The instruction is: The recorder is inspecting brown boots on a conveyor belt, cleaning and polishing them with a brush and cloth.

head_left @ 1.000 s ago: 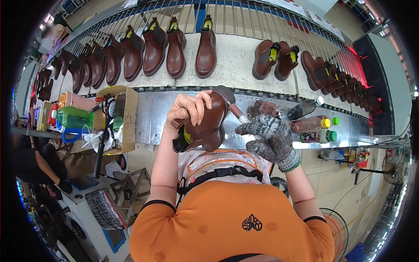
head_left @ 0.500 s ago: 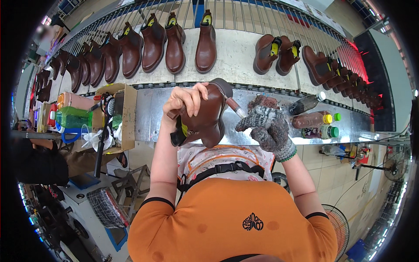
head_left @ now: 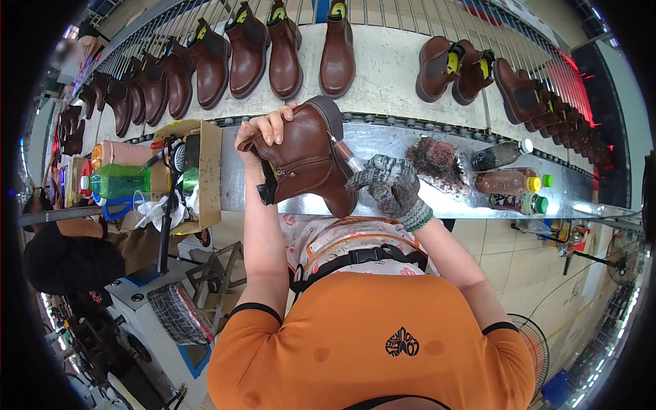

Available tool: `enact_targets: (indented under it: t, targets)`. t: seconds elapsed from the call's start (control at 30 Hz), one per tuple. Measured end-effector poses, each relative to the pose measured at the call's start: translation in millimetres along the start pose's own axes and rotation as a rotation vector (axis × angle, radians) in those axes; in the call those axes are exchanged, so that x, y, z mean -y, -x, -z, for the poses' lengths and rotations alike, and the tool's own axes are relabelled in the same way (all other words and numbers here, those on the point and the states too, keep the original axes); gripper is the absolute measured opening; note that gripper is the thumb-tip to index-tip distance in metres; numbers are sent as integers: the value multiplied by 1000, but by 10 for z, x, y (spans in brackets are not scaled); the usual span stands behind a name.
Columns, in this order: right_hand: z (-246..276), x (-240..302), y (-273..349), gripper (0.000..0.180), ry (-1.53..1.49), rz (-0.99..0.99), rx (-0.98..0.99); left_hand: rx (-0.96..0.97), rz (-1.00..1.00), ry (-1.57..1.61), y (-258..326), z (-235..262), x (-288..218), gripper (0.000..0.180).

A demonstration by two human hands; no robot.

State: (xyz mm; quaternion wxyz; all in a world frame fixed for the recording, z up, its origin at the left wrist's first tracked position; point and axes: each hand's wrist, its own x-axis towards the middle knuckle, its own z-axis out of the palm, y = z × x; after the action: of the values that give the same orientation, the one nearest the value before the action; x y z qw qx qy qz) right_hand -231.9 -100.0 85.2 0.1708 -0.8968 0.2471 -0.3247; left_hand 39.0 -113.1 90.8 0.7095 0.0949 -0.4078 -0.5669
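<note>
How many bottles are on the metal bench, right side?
3 visible: dark bottle at back, yellow-capped bottle in middle, green-capped bottle in front. Another green cap suggests one may be hidden.

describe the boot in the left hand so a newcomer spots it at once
Find the shiny metal ledge between the orange shirt and the pale conveyor. Over it, the bare left hand grips a brown boot. Unlike the boots standing beyond, it is held tipped.

From afar I am logging: one brown boot (head_left: pixel 301 154), which the bare left hand (head_left: pixel 265 131) is gripping; one short tool (head_left: pixel 347 157), which the gloved right hand (head_left: pixel 393 184) is holding at the boot; one brown clump (head_left: pixel 434 156) and capped bottles (head_left: pixel 502 182), which are occupying the metal tabletop (head_left: pixel 386 141).
</note>
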Motion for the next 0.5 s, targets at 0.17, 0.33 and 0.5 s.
enact_targets:
  t: [0.17, 0.33, 0.5]
  targets:
    - [-109, 29, 0, 23, -10, -9, -2, -62, 0, 32, 59, 153, -28, 52]
    - [-171, 51, 45, 22, 13, -26, 10, -138, 10, 76, 100, 240, -52, 50]
    - [-283, -40, 185, 23, -270, -171, 66, -182, -4, 121, 141, 309, -52, 52]
